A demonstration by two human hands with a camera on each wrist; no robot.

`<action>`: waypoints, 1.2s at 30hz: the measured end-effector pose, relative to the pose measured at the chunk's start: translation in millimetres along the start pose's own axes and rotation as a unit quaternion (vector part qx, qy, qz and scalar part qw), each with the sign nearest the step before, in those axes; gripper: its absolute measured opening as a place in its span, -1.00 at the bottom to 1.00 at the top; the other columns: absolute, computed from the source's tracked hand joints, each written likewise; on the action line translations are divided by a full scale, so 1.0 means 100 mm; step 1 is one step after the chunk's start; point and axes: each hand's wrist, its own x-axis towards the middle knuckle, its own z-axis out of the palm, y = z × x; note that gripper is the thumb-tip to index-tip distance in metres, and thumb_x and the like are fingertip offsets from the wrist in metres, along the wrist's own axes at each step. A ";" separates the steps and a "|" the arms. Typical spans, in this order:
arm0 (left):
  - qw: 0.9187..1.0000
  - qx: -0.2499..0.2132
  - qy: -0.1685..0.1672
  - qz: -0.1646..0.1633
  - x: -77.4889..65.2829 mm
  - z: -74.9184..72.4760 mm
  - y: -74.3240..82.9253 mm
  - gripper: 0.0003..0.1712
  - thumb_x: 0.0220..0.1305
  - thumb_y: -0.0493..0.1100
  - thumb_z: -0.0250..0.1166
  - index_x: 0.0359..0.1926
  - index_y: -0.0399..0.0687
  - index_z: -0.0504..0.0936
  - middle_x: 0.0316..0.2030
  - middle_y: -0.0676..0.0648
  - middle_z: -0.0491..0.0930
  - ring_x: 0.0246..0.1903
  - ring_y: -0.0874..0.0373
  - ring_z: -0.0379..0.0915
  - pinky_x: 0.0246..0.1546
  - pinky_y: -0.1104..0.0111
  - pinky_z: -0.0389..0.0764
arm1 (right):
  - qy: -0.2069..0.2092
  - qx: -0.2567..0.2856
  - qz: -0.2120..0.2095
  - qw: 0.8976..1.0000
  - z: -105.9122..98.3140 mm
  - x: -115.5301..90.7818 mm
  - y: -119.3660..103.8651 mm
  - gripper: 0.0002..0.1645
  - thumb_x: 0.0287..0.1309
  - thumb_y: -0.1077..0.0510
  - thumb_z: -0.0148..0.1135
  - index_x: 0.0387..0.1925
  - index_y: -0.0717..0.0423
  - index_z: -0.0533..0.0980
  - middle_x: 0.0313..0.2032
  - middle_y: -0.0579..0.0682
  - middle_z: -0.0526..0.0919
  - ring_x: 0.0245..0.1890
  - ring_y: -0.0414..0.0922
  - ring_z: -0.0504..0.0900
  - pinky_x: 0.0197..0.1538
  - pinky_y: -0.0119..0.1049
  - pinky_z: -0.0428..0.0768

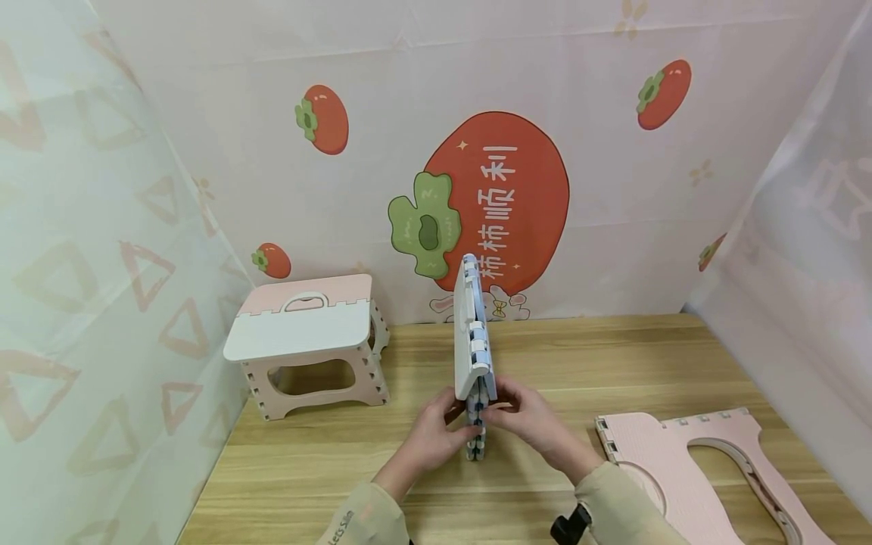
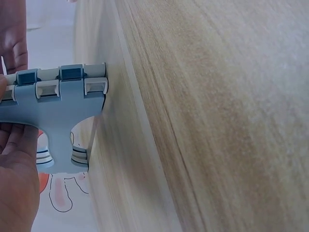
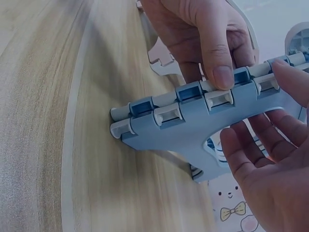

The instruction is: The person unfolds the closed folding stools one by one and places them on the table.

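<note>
A blue-and-white folding stool (image 1: 479, 341) stands on edge on the table, largely folded, its hinged side facing me. My left hand (image 1: 436, 431) grips the lower leg panels from the left. In the right wrist view its thumb presses on the row of hinges (image 3: 193, 99). My right hand (image 1: 527, 420) holds the panels from the other side, thumb near the hinges and fingers curled at the leg cutout, as the right wrist view shows. In the left wrist view the left hand (image 2: 19, 179) is partly cut off by the frame edge.
At the left back, a pink-and-white folding stool (image 1: 300, 333) stands unfolded. A pink folded stool (image 1: 674, 469) lies flat at the right front, beside my right sleeve. A printed cloth backdrop (image 1: 599, 227) borders the wooden table (image 1: 327, 469).
</note>
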 end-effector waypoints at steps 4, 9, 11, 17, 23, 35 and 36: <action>1.000 -0.003 0.000 0.006 -0.01 0.00 -0.01 -0.37 0.27 -0.25 0.45 0.33 -0.05 0.45 0.30 -0.13 0.49 0.31 -0.14 0.45 0.30 0.10 0.51 | 0.010 -0.011 0.006 1.000 0.03 0.00 -0.03 -0.24 0.24 0.07 0.44 0.39 0.19 0.39 0.16 0.17 0.57 0.16 0.09 0.57 0.17 -0.13 0.64; 1.000 -0.003 0.003 0.012 -0.02 0.00 -0.01 -0.37 0.28 -0.26 0.44 0.34 -0.05 0.45 0.29 -0.12 0.49 0.31 -0.12 0.46 0.29 0.11 0.52 | 0.019 -0.028 0.013 0.999 0.06 0.00 -0.05 -0.23 0.23 0.03 0.45 0.39 0.15 0.39 0.13 0.16 0.58 0.12 0.07 0.59 0.13 -0.11 0.66; 1.000 -0.003 0.004 0.015 -0.02 0.00 0.00 -0.37 0.28 -0.26 0.44 0.34 -0.06 0.45 0.29 -0.13 0.49 0.31 -0.13 0.46 0.29 0.11 0.52 | 0.020 -0.033 0.014 0.999 0.07 0.01 -0.05 -0.24 0.23 0.03 0.45 0.38 0.14 0.40 0.12 0.15 0.58 0.11 0.07 0.60 0.13 -0.11 0.66; 1.000 -0.008 0.006 0.019 -0.03 0.00 0.00 -0.37 0.28 -0.26 0.44 0.34 -0.08 0.45 0.28 -0.14 0.49 0.31 -0.13 0.46 0.29 0.11 0.52 | 0.019 -0.049 0.006 0.999 0.07 0.00 -0.05 -0.25 0.25 0.03 0.44 0.39 0.14 0.39 0.12 0.14 0.59 0.12 0.06 0.60 0.13 -0.09 0.67; 1.000 -0.011 0.007 0.017 -0.03 0.00 0.00 -0.39 0.28 -0.25 0.44 0.31 -0.09 0.47 0.28 -0.15 0.50 0.30 -0.15 0.46 0.29 0.11 0.52 | 0.019 -0.052 0.002 0.998 0.07 0.00 -0.05 -0.26 0.25 0.02 0.44 0.39 0.12 0.40 0.11 0.13 0.59 0.12 0.07 0.61 0.13 -0.10 0.67; 1.000 -0.009 0.007 0.015 -0.03 -0.01 -0.01 -0.40 0.29 -0.22 0.45 0.31 -0.04 0.47 0.27 -0.10 0.50 0.30 -0.11 0.47 0.30 0.09 0.51 | 0.020 -0.055 -0.003 0.998 0.07 0.00 -0.04 -0.27 0.25 0.03 0.45 0.38 0.12 0.41 0.09 0.13 0.61 0.10 0.06 0.62 0.11 -0.12 0.68; 1.000 -0.008 0.008 0.014 -0.03 -0.01 -0.01 -0.40 0.29 -0.22 0.45 0.31 -0.03 0.47 0.27 -0.09 0.50 0.30 -0.11 0.47 0.30 0.09 0.51 | 0.020 -0.055 -0.003 0.998 0.07 0.00 -0.04 -0.27 0.25 0.03 0.45 0.38 0.13 0.41 0.08 0.13 0.61 0.10 0.06 0.62 0.11 -0.12 0.68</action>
